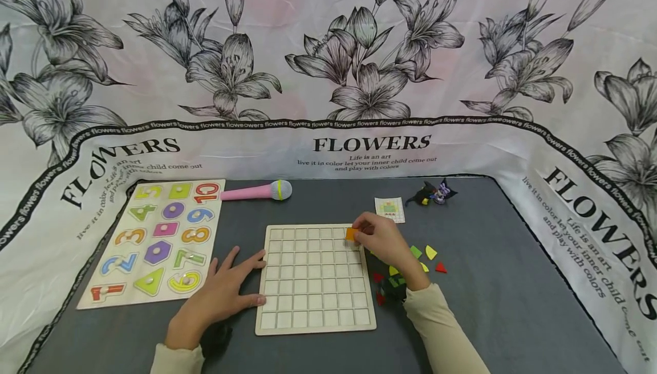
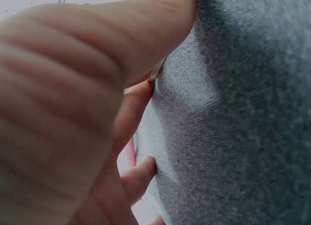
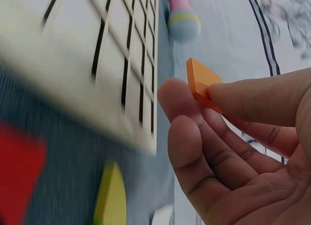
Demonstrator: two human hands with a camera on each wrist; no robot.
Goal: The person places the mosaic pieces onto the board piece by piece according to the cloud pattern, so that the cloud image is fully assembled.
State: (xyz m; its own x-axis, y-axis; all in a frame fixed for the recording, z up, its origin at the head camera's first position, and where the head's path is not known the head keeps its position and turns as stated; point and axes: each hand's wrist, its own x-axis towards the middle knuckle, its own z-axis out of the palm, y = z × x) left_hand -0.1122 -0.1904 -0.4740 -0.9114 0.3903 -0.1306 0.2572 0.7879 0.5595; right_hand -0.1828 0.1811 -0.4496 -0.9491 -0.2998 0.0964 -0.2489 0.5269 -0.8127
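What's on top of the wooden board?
The left hand touches the wooden board's edge. The right hand pinches an orange piece at one corner, hiding what's behind it. The squares I can see are empty.

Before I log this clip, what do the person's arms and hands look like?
The left hand and right hand are bare, without gloves. Plain, long cream sleeves stop just short of the hands; no markings show on them.

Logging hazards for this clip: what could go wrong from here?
The orange tile, pinched in the right hand's fingertips, might slip. That hand is also close to loose pieces and could scatter them. The left hand touches only the board's left edge, so it may shift if bumped.
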